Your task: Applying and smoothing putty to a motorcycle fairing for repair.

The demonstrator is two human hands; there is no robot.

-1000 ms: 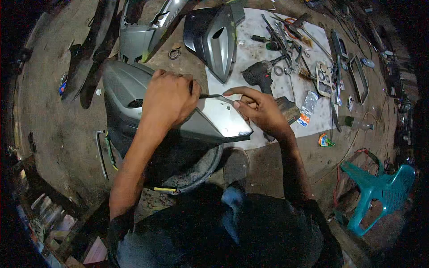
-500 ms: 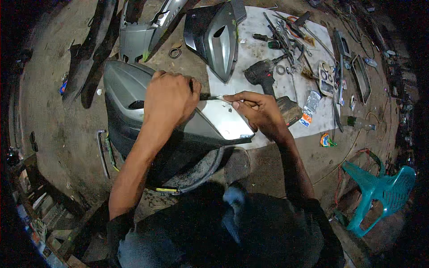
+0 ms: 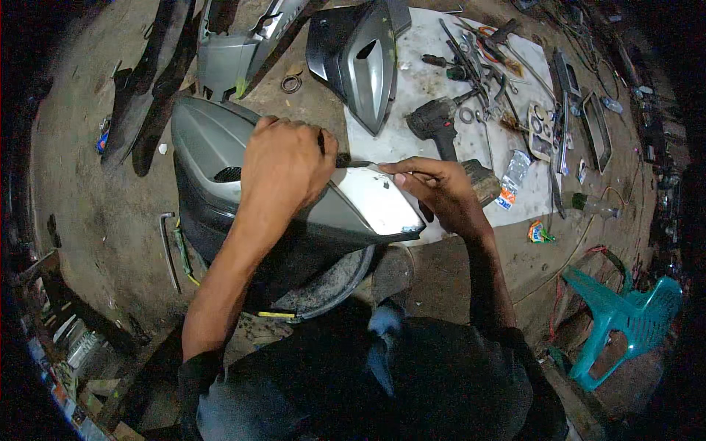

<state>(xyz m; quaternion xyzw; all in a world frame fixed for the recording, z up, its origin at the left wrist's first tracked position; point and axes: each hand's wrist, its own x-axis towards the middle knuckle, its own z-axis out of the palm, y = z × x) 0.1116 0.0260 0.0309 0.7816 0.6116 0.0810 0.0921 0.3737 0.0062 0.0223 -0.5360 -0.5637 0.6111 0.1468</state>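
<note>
A dark grey motorcycle body panel [image 3: 290,220] with a shiny silver-white end section [image 3: 379,197] lies in front of me. My left hand [image 3: 288,162] is closed over the far edge of the panel, its fingertips hidden behind that edge. At the upper edge of the silver-white section, my right hand [image 3: 435,187] is closed, with thumb and forefinger pinched together there. Whether it grips the edge itself or a thin strip along it, I cannot tell. Beneath the panel shows part of a round dark basin [image 3: 331,287].
Beyond the panel, a white sheet [image 3: 419,73] bears a second grey panel [image 3: 364,66], a cordless drill [image 3: 435,121] and several loose tools. A teal plastic chair [image 3: 625,323] lies at the right. An L-shaped metal wrench [image 3: 169,253] rests at the left, and long dark panels [image 3: 151,88] lie farther off.
My right hand has moved slightly right along the edge of the silver-white section. The panel and my left hand sit a touch farther right in the picture.
</note>
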